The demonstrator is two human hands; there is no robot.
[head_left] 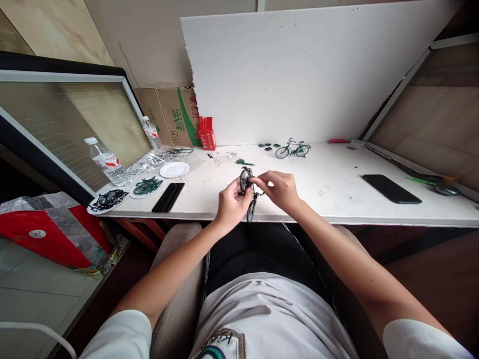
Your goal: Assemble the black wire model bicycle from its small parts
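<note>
A black model bicycle (250,212) is held over the table's front edge, one wheel up and the other hanging low. My left hand (232,203) grips it from the left, thumb and fingers closed around its middle. From the right, my right hand (280,189) pinches at the bicycle near the upper wheel; whether a small part sits between those fingertips is too small to tell. Beyond the hands lies a small green part (245,162). Farther back stands a green model bicycle (294,149), upright, with several small dark pieces (268,146) beside it.
On the white table (318,199), paper plates of black parts (109,200) and green parts (147,186) sit left, near a bare plate (174,170), a phone (168,197) and water bottles (108,162). Another phone (391,189) lies right. A red box (207,133) stands behind.
</note>
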